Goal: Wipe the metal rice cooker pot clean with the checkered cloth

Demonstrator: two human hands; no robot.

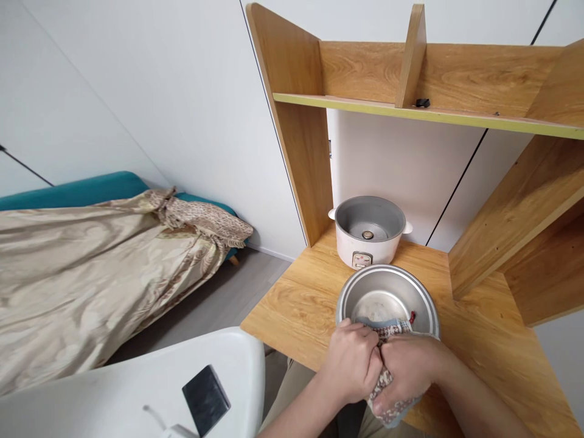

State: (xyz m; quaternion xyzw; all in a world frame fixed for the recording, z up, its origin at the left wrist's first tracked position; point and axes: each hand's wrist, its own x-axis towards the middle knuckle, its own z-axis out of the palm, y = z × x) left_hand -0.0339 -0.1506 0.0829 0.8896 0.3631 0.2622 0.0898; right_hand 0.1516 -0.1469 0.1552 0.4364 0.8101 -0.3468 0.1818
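Note:
A patterned cloth [385, 382] with a pale blue edge is bunched between my two hands at the near rim of a round metal inner pot [387, 283]. My left hand [353, 362] is closed, its fingers curled against the cloth. Beside it, my right hand [413, 364] grips the same cloth, part of which hangs below the thumb. The pot stands upright on the wooden desk [292, 298], and cloth and hands hide its near side. A small red bit [412, 317] shows at the cloth's far edge. Just behind the pot sits a white rice cooker body [369, 249], lidless.
A wooden shelf unit [292, 121] rises from the desk, with a small black object [423, 103] on its shelf. At lower left, a dark phone-like slab [206, 398] lies on a white surface [246, 365]. A teal sofa [114, 185] under a beige cover [91, 267] stands farther left.

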